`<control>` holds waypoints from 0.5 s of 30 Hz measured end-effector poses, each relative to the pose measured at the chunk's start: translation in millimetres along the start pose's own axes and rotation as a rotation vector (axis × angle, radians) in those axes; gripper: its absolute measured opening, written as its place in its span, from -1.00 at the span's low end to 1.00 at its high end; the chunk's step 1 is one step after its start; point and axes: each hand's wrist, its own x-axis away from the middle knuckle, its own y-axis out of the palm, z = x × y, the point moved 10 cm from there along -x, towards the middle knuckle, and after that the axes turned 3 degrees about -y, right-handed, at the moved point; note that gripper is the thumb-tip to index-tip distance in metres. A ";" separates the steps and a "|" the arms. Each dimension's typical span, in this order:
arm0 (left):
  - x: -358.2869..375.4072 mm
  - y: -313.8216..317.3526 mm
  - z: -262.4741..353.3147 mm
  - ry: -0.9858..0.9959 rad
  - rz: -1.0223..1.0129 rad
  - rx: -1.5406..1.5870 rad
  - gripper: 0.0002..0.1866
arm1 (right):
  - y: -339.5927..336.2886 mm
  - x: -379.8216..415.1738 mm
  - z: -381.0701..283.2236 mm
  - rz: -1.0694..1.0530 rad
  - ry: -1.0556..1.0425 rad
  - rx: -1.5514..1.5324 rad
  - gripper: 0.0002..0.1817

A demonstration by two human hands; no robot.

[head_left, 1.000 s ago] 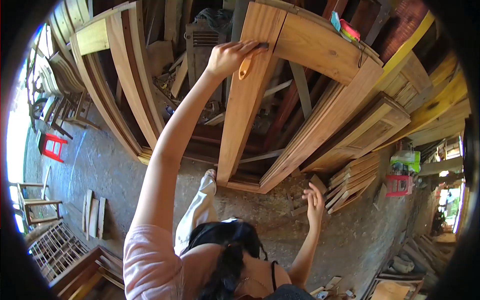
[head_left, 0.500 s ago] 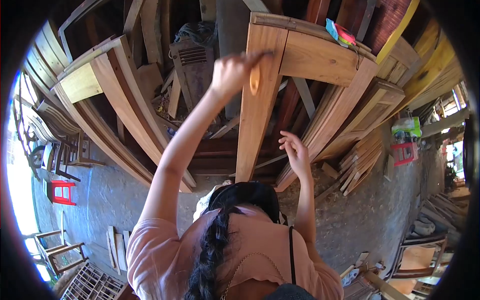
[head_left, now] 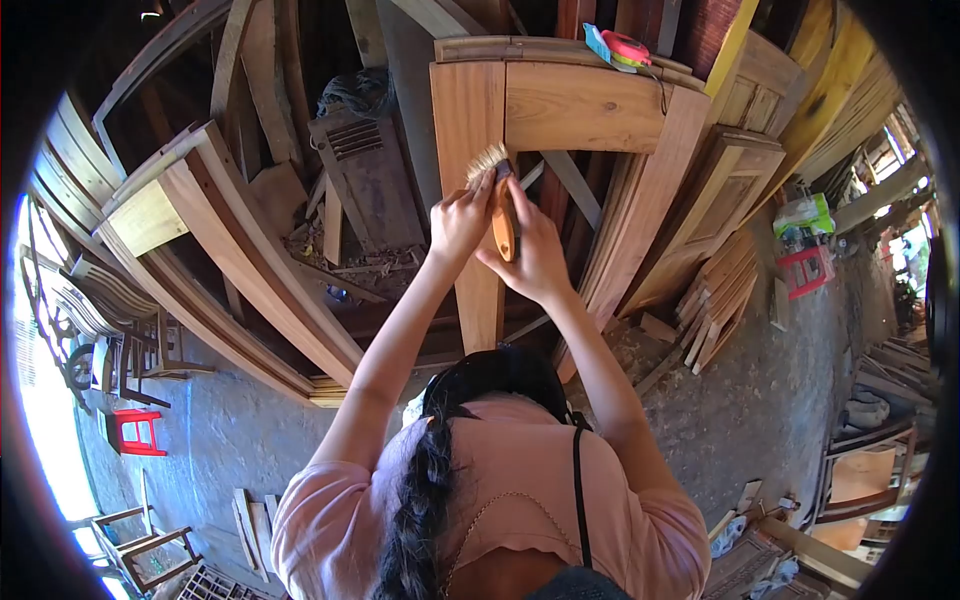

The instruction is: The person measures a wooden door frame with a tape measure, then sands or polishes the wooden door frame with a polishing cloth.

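Observation:
A brush (head_left: 505, 215) with pale bristles, a dark ferrule and an orange-brown wooden handle is held over the upright of a wooden frame (head_left: 468, 110). My left hand (head_left: 460, 225) is closed at the brush's bristle end, its fingertips right by the ferrule. My right hand (head_left: 538, 250) grips the handle from the other side, fingers along it and thumb near its lower end. The bristles point up and away, overlapping the bare wood of the frame in this view.
A red tape measure (head_left: 625, 47) and a blue packet (head_left: 597, 45) lie on the frame's top edge. Another wooden frame (head_left: 240, 240) leans at left. Stacked boards (head_left: 722, 290) stand at right. Red stools (head_left: 135, 432) are on the floor at both sides.
The brush has come down and nearer, off the upper part of the upright. My right hand, open and apart before, has moved up and taken hold of its handle alongside my left hand.

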 end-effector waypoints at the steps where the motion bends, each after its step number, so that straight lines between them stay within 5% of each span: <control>1: 2.3 3.3 -0.3 0.002 -0.003 -0.002 -0.66 | 7.5 -4.5 -2.1 0.002 0.003 -0.002 -0.05; 3: 9.6 -7.4 0.0 0.051 0.155 0.161 -0.61 | 13.2 -7.4 7.5 0.088 0.134 -0.094 -0.23; 7: 5.9 -12.4 1.4 0.044 0.096 0.238 -0.44 | 2.2 -4.1 34.8 0.187 0.209 -0.278 -0.50; 9: 8.0 -11.1 -7.0 0.016 0.120 0.067 -0.21 | -14.4 -12.2 44.5 0.054 0.252 -0.342 -0.67; 13: 20.0 11.5 -46.7 -0.303 0.151 -0.037 0.10 | -91.3 -8.9 111.1 0.410 0.080 -0.063 -0.74; 15: 33.5 48.1 -70.5 -0.567 -0.057 0.310 0.07 | -138.9 8.4 143.7 0.521 0.188 0.100 -0.79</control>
